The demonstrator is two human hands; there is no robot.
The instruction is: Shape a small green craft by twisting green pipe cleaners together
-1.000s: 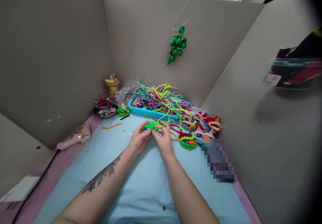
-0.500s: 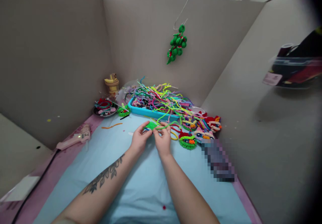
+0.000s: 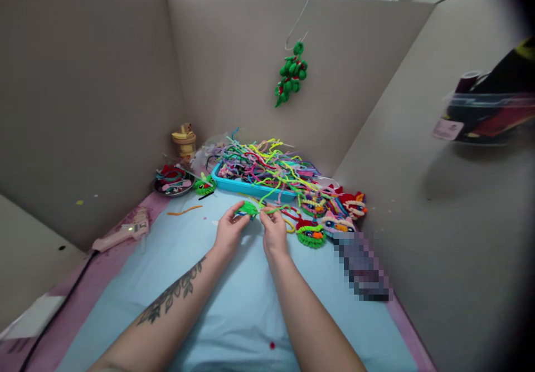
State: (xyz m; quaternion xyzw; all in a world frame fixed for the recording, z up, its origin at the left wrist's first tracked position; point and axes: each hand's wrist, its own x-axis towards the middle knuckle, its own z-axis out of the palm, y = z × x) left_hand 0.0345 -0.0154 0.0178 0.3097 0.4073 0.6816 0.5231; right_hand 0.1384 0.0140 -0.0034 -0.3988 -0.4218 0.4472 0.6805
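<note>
Winding of green pipe-cleaner piece: handling notes

Hands are held close together above the pale blue table mat [image 3: 234, 316], just in front of the turquoise plastic tray [image 3: 246, 186] heaped with multicoloured pipe cleaners [image 3: 267, 163]. The small bright green coiled pipe-cleaner piece [image 3: 248, 209] is pinched at its left side by the thumb and fingertips of the left hand [image 3: 228, 233]. The fingers of the right hand [image 3: 273, 231] are closed on the loose lime-green pipe-cleaner strand [image 3: 273, 210] that runs off the piece to the right; the strand's far end is lost among the tray's contents.

The step in hand is judged to be the winding or tucking of that strand onto the coil. For a clean result, the coil should be kept firmly clamped by the left fingertips so that turns already laid are not loosened. The strand should be gripped near the coil, kept taut, and laid snug against the preceding turn. The trailing length should be kept free of the tray's tangle, since a snag would probably drag the coil out of shape.

Finished fuzzy pipe-cleaner figures in red, green and pink [image 3: 330, 216] lie just beside the right hand. A pink hot-glue gun [image 3: 121, 234] rests well apart at the left edge of the mat. A green pipe-cleaner ornament [image 3: 291, 75] hangs on the back partition.
</note>
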